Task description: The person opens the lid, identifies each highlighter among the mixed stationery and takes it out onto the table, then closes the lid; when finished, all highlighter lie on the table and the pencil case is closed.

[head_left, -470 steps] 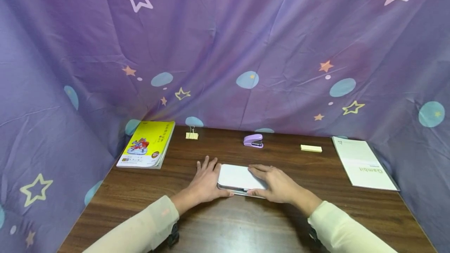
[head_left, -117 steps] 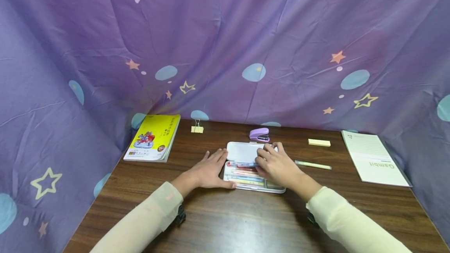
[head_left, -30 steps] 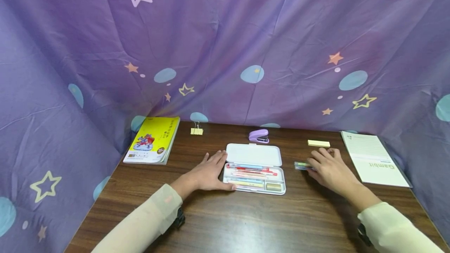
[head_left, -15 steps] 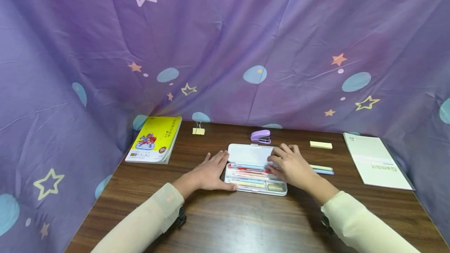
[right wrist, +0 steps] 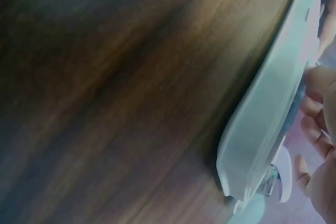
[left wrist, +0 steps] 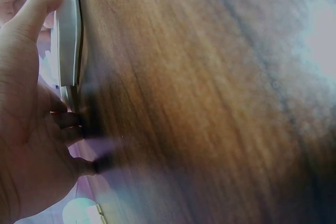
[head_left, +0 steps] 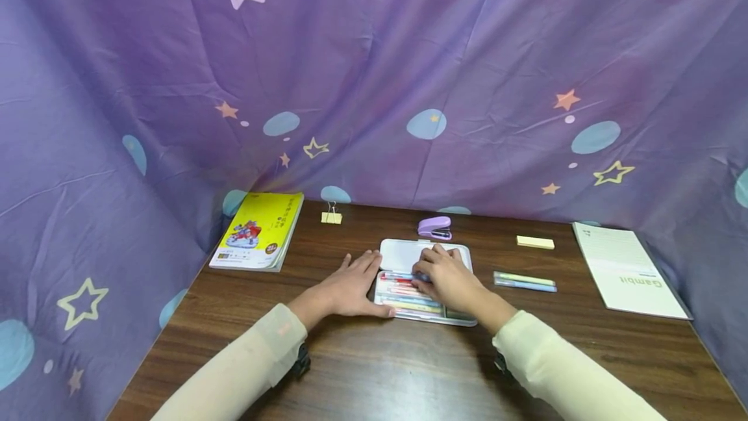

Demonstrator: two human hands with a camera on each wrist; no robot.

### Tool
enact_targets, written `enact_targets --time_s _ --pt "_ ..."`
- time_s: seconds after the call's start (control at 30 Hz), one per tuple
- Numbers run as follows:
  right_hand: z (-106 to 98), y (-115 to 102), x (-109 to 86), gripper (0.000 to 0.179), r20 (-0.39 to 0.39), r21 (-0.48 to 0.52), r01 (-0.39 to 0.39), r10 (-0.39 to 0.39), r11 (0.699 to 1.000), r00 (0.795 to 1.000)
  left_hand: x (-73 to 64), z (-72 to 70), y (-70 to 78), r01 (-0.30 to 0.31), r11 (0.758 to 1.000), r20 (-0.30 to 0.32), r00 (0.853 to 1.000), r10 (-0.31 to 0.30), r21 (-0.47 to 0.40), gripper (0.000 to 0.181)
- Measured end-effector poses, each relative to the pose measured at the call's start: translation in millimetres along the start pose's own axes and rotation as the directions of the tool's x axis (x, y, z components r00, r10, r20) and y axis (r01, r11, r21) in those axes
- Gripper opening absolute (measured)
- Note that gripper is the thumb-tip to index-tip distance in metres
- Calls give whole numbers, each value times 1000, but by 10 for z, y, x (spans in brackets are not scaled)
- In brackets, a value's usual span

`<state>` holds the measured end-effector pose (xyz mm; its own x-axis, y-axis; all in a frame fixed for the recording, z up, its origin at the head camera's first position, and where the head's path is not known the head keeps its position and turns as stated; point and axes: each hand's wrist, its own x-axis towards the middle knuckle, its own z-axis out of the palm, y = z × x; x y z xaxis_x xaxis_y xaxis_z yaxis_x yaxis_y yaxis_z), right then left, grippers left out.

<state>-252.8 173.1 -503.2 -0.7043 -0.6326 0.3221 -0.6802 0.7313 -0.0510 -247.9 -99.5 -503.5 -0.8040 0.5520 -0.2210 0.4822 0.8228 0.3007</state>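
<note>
An open white pencil case [head_left: 423, 251] lies on the table, its lid folded back and several pens [head_left: 406, 304] in its tray. At its left end rests my left hand [head_left: 349, 286], fingers straight and thumb on the near edge; in the left wrist view that thumb [left wrist: 44, 3] lies along the white rim. My right hand [head_left: 450, 278] bends over the tray, its thumb and fingertips pinching at a blue pen [head_left: 403, 275] in the far row. It covers the tray's right part. In the right wrist view its fingers [right wrist: 317, 129] show beyond the case's side [right wrist: 260, 114].
Two highlighter-like pens, yellow and blue [head_left: 524, 281], lie right of the case. Behind stand a purple stapler [head_left: 434, 227], a yellow binder clip [head_left: 331, 217] and a pale yellow block [head_left: 535, 242]. A yellow book [head_left: 257, 229] lies left, a notepad [head_left: 628, 271] right.
The case, shut at first, has been opened. The yellow pen, then the blue one, came to lie on the table. My right hand has moved back left over the tray; my left hand stays put.
</note>
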Motion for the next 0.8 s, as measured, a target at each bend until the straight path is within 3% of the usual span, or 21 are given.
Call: enact_targets --time_s 0.23,0.8 --pt "18 -24 12 9 -24 -8 18 -19 1000 1000 1 -14 9 8 1000 4 1000 -8 6 134" --pt "16 -50 11 17 -81 -140 77 -89 987 993 -12 -35 18 0 1000 0 1000 0 -15 133"
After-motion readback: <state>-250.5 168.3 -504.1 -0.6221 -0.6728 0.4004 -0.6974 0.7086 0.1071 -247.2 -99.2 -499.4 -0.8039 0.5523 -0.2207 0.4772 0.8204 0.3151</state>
